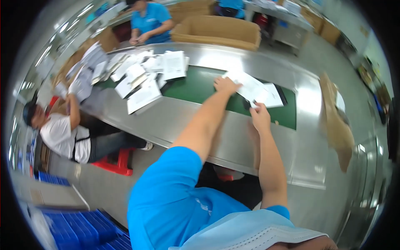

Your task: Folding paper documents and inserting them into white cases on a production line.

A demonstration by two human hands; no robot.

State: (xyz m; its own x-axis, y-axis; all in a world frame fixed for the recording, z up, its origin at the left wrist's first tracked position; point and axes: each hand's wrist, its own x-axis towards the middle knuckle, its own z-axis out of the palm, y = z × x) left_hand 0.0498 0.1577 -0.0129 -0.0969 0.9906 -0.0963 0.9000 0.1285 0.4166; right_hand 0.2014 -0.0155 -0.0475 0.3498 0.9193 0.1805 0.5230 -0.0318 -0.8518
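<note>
Both my hands are over the green belt surface of a metal table, at a white printed sheet (246,84). My left hand (226,84) is at the sheet's left end, fingers bent and thumb against its edge. At the near lower corner, my right hand (260,113) pinches the sheet between thumb and fingers. A second white sheet (273,96) lies just to the right, with a dark flat thing (284,94) showing along its edge. Something small and dark, too blurred to name, sits beside my right fingertips. Farther left, white booklets and papers (143,96) lie in a loose heap.
Shiny metal edging (166,121) surrounds the green belt (196,85). Across the table stands a large cardboard box (214,31) near a person in blue. Another person sits at the left on a red stool (121,162). Brown cardboard (335,116) hangs at the right end; blue crates (79,229) stand lower left.
</note>
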